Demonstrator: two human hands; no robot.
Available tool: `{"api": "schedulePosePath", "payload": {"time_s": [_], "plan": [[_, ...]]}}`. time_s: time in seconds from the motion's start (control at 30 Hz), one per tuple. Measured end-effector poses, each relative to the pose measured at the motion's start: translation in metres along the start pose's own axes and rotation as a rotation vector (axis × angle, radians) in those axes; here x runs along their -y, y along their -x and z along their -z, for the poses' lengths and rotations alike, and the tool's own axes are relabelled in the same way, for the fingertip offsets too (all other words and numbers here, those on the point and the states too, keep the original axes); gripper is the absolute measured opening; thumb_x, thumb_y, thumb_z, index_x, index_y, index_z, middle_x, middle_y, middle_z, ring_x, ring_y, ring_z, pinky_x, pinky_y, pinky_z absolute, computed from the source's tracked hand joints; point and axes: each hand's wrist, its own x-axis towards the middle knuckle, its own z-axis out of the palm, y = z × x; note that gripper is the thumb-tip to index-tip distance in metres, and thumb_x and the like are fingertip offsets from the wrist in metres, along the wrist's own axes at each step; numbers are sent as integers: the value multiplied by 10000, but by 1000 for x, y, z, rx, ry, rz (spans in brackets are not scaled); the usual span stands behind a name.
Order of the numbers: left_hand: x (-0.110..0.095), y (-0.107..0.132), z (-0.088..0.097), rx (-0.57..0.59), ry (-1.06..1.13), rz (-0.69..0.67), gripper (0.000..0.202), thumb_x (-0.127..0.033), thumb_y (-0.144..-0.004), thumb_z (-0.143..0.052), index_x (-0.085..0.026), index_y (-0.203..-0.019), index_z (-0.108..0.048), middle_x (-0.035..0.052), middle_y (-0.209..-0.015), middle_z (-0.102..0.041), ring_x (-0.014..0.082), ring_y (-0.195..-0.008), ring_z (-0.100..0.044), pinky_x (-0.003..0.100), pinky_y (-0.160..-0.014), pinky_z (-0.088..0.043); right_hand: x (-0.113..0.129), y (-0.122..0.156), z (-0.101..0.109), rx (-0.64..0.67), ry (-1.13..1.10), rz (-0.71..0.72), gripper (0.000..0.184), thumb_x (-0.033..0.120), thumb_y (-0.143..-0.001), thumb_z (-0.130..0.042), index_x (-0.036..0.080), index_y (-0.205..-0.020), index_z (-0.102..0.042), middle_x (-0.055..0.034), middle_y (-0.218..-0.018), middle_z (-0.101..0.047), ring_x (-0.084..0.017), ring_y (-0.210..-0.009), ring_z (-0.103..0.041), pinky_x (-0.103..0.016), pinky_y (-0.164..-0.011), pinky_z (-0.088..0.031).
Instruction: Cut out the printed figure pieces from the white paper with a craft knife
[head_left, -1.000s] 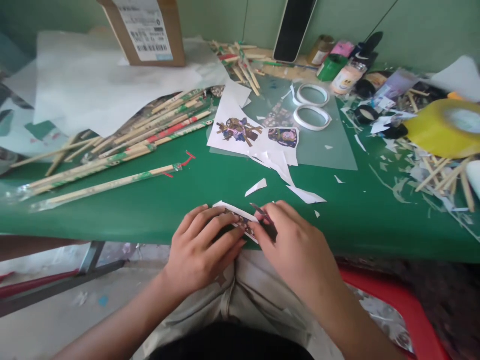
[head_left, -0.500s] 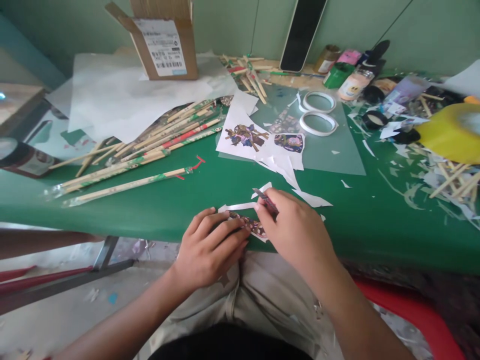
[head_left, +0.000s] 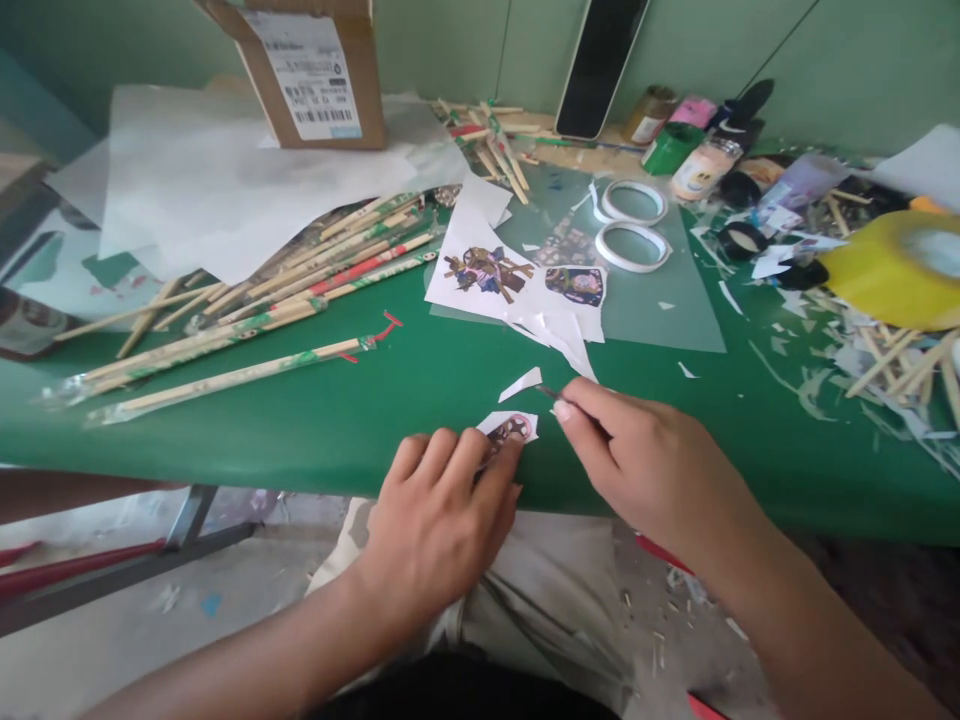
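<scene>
Near the table's front edge, my left hand (head_left: 446, 490) presses a printed paper cutout (head_left: 517, 428) flat with bent fingers, hiding much of it. The cutout has a dark pattern, a pink curved line and a white margin. To its right my right hand (head_left: 637, 450) is closed around a slim craft knife (head_left: 551, 393), held like a pen. Its dark tip points left, apart from the cutout, beside a loose white paper scrap (head_left: 520, 383). Behind lies a white sheet (head_left: 469, 230) with a printed figure and a second dark printed picture (head_left: 574, 285).
Wrapped wooden sticks (head_left: 300, 290) and white sheets (head_left: 195, 180) lie on the left, near a cardboard box (head_left: 322, 80). Two white tape rolls (head_left: 634, 248), paint jars (head_left: 705, 165), a yellow tape roll (head_left: 862, 270) and scraps are on the right. A dark phone-like slab (head_left: 600, 70) leans behind.
My right hand with the knife has moved right, off the cutout. The cutout has been turned, its right end tilting upward, and my left hand has shifted slightly right with it.
</scene>
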Motion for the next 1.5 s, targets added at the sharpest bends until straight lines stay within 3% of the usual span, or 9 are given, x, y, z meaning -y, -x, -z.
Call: {"api": "schedulePosePath", "payload": {"time_s": [0.23, 0.47, 0.63, 1.33, 1.5], "plan": [[4, -5, -5, 34, 46, -38, 309, -277, -925, -552, -179, -1202, -649, 36, -1226, -681, 216, -882, -524, 383, -706, -379, -5, 1, -10, 67, 199, 150, 355, 382, -1003, -350, 228, -711, -481, 60, -449, -413, -123, -373, -330, -255, -425, -123], [12, -2, -10, 3, 131, -80, 323, -263, -938, -555, -155, -1228, -647, -38, -1286, -673, 208, -903, -494, 386, -730, -386, -14, -17, -8, 83, 333, 348, 322, 272, -964, -383, 233, -652, -453, 51, -426, -419, -144, -344, -379, -273, -444, -72], [14, -4, -13, -11, 160, -74, 319, -267, -929, -577, -165, -1220, -656, -50, -1302, -664, 201, -908, -505, 384, -719, -386, -20, -26, -5, 121, 371, 433, 331, 285, -979, -355, 233, -669, -458, 42, -444, -461, -157, -349, -436, -279, -457, -75], [13, -4, -14, -24, 190, -46, 298, -272, -942, -568, -171, -1206, -664, -73, -1306, -656, 204, -911, -512, 384, -717, -376, -23, -34, -5, 144, 360, 490, 323, 275, -977, -349, 241, -672, -451, 39, -451, -448, -170, -338, -434, -283, -445, -85], [13, -5, -12, -4, 188, -48, 297, -248, -924, -587, -173, -1199, -669, -61, -1293, -666, 202, -917, -519, 381, -723, -381, -22, -33, -2, 201, 419, 502, 247, 235, -932, -430, 242, -685, -447, 35, -459, -453, -153, -343, -390, -287, -455, -68]]}}
